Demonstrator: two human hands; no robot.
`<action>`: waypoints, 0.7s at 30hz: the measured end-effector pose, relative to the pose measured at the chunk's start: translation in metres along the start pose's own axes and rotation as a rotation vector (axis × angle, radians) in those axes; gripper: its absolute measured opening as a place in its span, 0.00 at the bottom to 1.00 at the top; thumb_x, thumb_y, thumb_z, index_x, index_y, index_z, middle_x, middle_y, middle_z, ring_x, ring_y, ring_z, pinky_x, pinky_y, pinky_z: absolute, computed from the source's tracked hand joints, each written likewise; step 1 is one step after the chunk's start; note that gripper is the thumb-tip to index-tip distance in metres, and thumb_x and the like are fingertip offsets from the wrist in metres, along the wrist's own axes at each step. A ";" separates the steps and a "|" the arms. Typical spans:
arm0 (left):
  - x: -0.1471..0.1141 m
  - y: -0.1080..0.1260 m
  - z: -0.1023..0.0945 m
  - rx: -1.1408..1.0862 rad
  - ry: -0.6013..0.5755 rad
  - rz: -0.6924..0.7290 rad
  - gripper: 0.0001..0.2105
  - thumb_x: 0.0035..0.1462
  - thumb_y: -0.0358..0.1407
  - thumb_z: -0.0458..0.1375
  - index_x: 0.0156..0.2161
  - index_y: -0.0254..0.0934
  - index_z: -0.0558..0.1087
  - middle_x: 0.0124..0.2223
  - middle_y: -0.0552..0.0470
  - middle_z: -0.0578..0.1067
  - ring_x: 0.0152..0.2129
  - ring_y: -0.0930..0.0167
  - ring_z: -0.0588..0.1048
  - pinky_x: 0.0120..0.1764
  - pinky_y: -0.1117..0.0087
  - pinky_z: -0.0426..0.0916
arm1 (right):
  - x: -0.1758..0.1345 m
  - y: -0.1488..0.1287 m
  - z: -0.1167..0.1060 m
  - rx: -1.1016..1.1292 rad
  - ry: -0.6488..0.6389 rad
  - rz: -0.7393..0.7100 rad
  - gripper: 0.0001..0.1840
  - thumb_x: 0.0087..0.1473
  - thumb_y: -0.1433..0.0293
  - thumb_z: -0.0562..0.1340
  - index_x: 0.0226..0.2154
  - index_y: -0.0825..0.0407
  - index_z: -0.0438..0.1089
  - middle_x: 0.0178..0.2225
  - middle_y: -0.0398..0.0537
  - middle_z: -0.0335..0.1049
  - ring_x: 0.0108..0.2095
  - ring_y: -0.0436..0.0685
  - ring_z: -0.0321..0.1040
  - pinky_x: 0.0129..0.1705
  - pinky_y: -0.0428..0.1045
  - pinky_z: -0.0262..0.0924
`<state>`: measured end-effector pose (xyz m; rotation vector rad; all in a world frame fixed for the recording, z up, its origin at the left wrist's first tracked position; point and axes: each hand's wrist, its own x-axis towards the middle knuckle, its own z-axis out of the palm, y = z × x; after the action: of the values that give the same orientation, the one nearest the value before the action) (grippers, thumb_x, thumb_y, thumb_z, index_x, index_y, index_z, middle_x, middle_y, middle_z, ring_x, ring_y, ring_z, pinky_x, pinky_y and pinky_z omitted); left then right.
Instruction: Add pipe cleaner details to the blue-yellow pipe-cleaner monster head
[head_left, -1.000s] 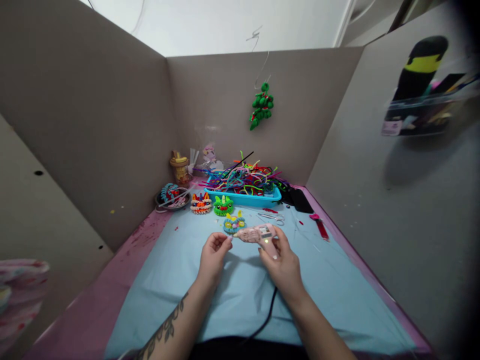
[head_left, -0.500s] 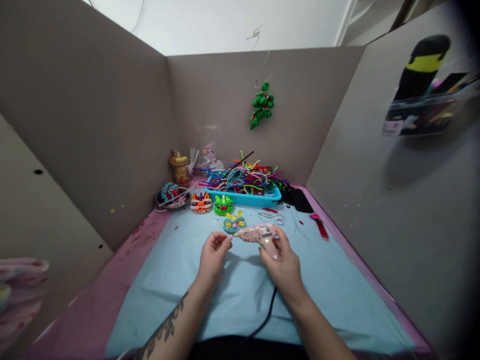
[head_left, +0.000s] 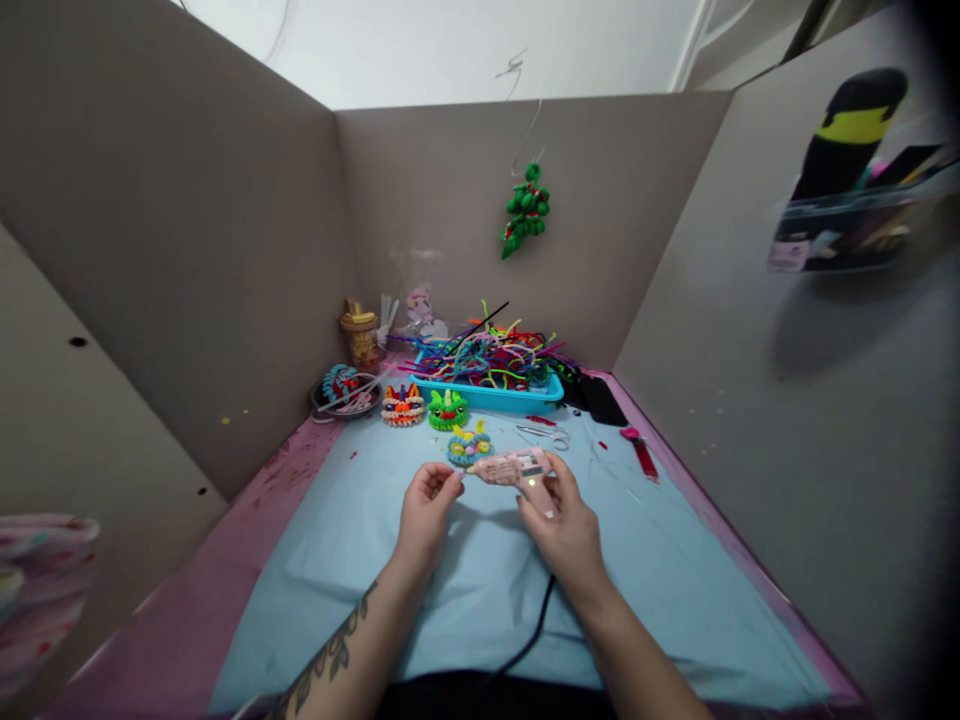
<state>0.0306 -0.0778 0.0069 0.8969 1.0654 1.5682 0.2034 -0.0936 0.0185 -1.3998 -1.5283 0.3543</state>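
My right hand (head_left: 566,515) is closed round the handle of a pink glue gun (head_left: 514,468), whose nozzle points left. Between the pinched fingertips of my left hand (head_left: 431,505) is a tiny pale lilac piece (head_left: 460,474), too small to name. The nozzle tip is right by it; whether they touch I cannot tell. Just behind the nozzle lies a blue and yellow pipe-cleaner animal head (head_left: 469,447). A green head (head_left: 448,410) and an orange and white head (head_left: 403,405) of the same kind stand farther back.
A blue tray (head_left: 487,396) heaped with colourful pipe cleaners stands at the back. Scissors (head_left: 546,435) and a red strip (head_left: 643,458) lie to the right. A dark bowl (head_left: 346,400) and a brown cup (head_left: 361,338) are at the back left. Grey panels enclose the table.
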 end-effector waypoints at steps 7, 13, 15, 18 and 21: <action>0.000 0.001 -0.001 0.016 0.021 0.010 0.14 0.43 0.41 0.64 0.31 0.35 0.68 0.26 0.56 0.69 0.24 0.76 0.68 0.32 0.75 0.63 | -0.001 0.004 0.001 -0.005 -0.021 -0.019 0.31 0.46 0.68 0.58 0.54 0.51 0.55 0.38 0.50 0.71 0.36 0.56 0.71 0.38 0.48 0.65; 0.001 0.001 -0.001 -0.025 0.020 -0.005 0.14 0.42 0.42 0.64 0.31 0.35 0.68 0.26 0.56 0.68 0.24 0.76 0.68 0.31 0.75 0.63 | -0.001 0.006 0.000 0.125 -0.066 0.071 0.33 0.44 0.67 0.60 0.54 0.49 0.55 0.37 0.48 0.71 0.34 0.56 0.70 0.36 0.49 0.64; 0.001 0.001 -0.001 -0.049 0.013 -0.019 0.15 0.42 0.42 0.64 0.31 0.35 0.67 0.25 0.56 0.68 0.24 0.76 0.68 0.31 0.75 0.63 | 0.001 0.006 -0.001 0.277 -0.108 0.158 0.36 0.43 0.66 0.62 0.55 0.50 0.52 0.35 0.47 0.70 0.31 0.54 0.68 0.33 0.47 0.63; 0.000 0.000 0.001 -0.058 -0.007 -0.030 0.14 0.43 0.41 0.64 0.32 0.35 0.67 0.26 0.57 0.67 0.24 0.77 0.68 0.32 0.75 0.63 | 0.006 0.001 -0.003 0.590 -0.205 0.272 0.39 0.44 0.61 0.63 0.56 0.52 0.50 0.30 0.45 0.68 0.21 0.49 0.62 0.22 0.43 0.57; 0.000 0.000 0.001 -0.060 -0.006 -0.031 0.14 0.42 0.40 0.64 0.31 0.35 0.67 0.25 0.57 0.67 0.23 0.77 0.68 0.31 0.76 0.63 | 0.010 -0.014 -0.009 0.866 -0.275 0.389 0.36 0.45 0.57 0.62 0.54 0.53 0.54 0.29 0.45 0.66 0.16 0.44 0.53 0.15 0.42 0.47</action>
<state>0.0314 -0.0778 0.0069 0.8401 1.0187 1.5623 0.2041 -0.0927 0.0377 -0.9419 -1.0635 1.3162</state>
